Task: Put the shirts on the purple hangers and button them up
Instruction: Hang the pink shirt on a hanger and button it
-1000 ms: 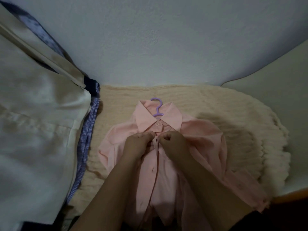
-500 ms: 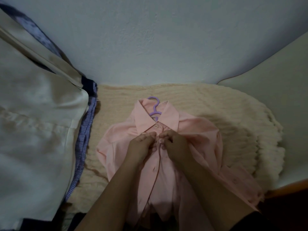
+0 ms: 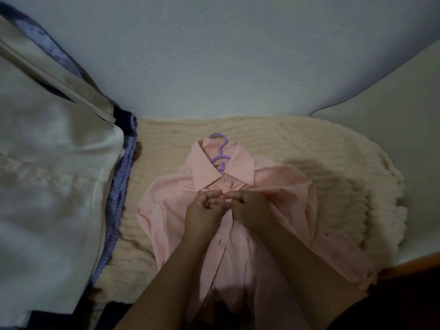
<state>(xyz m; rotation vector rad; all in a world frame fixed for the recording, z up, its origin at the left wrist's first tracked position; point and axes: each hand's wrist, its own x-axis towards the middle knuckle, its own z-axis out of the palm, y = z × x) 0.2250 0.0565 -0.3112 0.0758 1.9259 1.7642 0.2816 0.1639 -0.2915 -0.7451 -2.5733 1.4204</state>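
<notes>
Cream blanket (image 3: pixel 309 163); both hands on pink shirt (image 3: pixel 171 210)

Home bedroom: blanket-covered bed (image 3: pixel 309 163), hung clothes (image 3: pixel 47 186)

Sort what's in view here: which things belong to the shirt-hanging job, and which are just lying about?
In the job: pink shirt, purple hanger, left hand and right hand pinching its placket.
Lying about: cream knitted blanket, beige garment, striped blue cloth.
</notes>
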